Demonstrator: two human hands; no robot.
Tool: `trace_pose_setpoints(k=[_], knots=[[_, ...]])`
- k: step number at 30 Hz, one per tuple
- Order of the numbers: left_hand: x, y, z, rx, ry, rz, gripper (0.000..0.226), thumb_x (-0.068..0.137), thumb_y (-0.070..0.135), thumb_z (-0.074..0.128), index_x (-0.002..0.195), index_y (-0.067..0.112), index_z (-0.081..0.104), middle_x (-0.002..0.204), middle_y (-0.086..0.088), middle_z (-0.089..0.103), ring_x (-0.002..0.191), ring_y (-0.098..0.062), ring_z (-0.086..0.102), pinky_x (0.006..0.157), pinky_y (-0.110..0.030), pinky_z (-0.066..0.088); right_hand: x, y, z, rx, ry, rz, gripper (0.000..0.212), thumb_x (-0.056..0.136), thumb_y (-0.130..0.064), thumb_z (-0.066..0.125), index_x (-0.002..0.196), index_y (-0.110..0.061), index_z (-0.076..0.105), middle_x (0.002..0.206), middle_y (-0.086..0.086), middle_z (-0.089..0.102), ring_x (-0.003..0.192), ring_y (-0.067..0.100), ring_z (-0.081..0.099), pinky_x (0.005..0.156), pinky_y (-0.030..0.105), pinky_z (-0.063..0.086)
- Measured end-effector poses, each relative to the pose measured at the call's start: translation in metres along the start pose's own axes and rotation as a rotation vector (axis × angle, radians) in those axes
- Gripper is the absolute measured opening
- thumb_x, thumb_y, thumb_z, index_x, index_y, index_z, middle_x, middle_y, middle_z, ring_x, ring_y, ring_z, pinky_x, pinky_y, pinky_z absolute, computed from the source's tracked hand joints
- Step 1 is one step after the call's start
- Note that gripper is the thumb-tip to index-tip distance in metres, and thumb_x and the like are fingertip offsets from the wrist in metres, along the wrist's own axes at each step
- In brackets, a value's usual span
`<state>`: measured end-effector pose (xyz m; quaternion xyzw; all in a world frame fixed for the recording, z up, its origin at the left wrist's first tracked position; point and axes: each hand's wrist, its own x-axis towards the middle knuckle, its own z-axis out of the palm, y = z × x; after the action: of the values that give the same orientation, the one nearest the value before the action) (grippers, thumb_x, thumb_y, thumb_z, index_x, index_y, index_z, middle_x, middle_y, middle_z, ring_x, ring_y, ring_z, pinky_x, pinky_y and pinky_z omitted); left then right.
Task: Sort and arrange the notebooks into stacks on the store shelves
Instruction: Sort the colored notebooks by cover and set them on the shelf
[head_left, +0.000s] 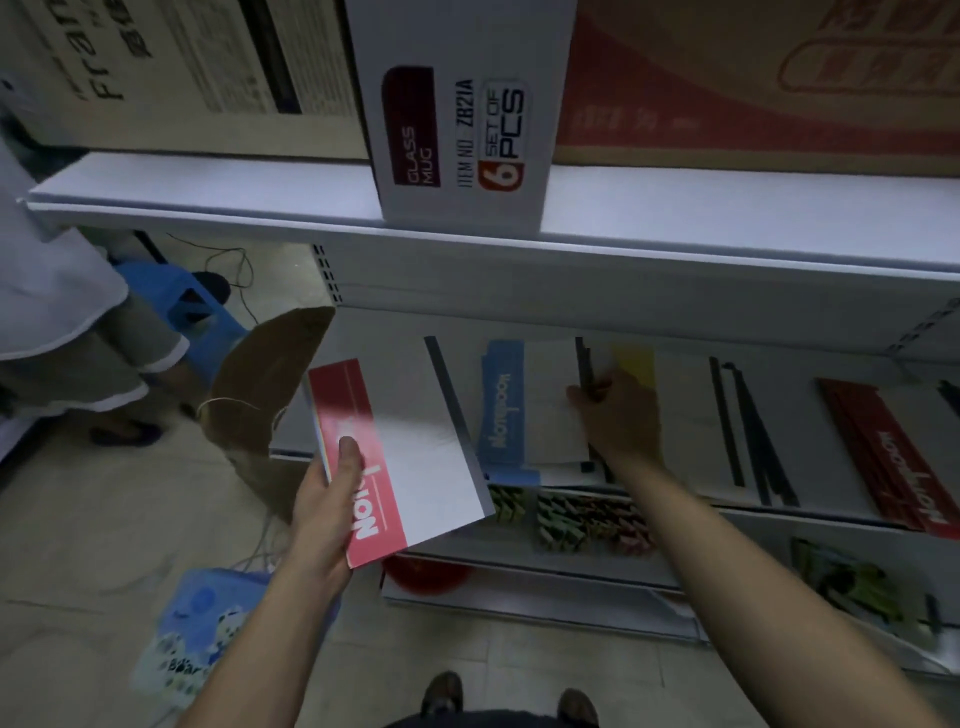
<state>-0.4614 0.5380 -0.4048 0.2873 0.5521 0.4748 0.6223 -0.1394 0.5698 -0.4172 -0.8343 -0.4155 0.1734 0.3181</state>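
My left hand (332, 499) grips a red-and-white notebook (415, 447) by its red edge, holding it in front of the middle shelf (675, 509). My right hand (618, 415) reaches onto that shelf and pinches the black spine of a notebook beside a blue-and-white notebook stack (511, 410). A yellow-edged notebook (634, 364) lies just beyond my right hand. Further right lie white notebooks with black spines (748, 431) and a red notebook stack (898, 457).
A white glass-mug box (462, 114) and cardboard cartons stand on the upper shelf (208, 197). A brown paper bag (260, 400) hangs at the shelf's left end. Another person (67, 322) sits at the left by a blue stool. Lower shelves hold coloured goods.
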Motion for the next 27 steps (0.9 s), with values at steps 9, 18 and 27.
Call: trace_pose_setpoints(k=[9, 18, 27], knots=[[0.025, 0.014, 0.013, 0.005, -0.204, -0.123, 0.054, 0.099, 0.060, 0.042, 0.117, 0.014, 0.063, 0.091, -0.012, 0.076, 0.083, -0.032, 0.076, 0.087, -0.049, 0.059, -0.082, -0.056, -0.005, 0.380, -0.130, -0.066, 0.013, 0.097, -0.039, 0.060, 0.102, -0.027, 0.064, 0.091, -0.009, 0.066, 0.078, 0.005, 0.063, 0.069, 0.027, 0.047], [-0.004, -0.015, 0.103, 0.101, -0.456, -0.122, 0.028, 0.105, 0.037, 0.049, 0.130, 0.026, 0.055, 0.106, -0.010, 0.079, 0.092, -0.031, 0.077, 0.077, -0.046, 0.064, -0.117, -0.001, -0.062, 0.459, 0.066, 0.099, 0.034, 0.081, -0.035, 0.078, 0.109, -0.018, 0.071, 0.102, -0.011, 0.075, 0.095, 0.005, 0.070, 0.086, 0.031, 0.057], [-0.055, -0.060, 0.219, 0.297, -0.493, -0.007, 0.030, 0.106, 0.042, 0.051, 0.129, 0.026, 0.061, 0.116, 0.002, 0.076, 0.106, -0.020, 0.074, 0.092, -0.043, 0.059, -0.102, 0.106, -0.182, 0.450, 0.013, 0.146, 0.020, 0.101, -0.010, 0.055, 0.083, -0.013, 0.061, 0.047, -0.021, 0.053, 0.046, -0.007, 0.048, 0.049, 0.014, 0.036]])
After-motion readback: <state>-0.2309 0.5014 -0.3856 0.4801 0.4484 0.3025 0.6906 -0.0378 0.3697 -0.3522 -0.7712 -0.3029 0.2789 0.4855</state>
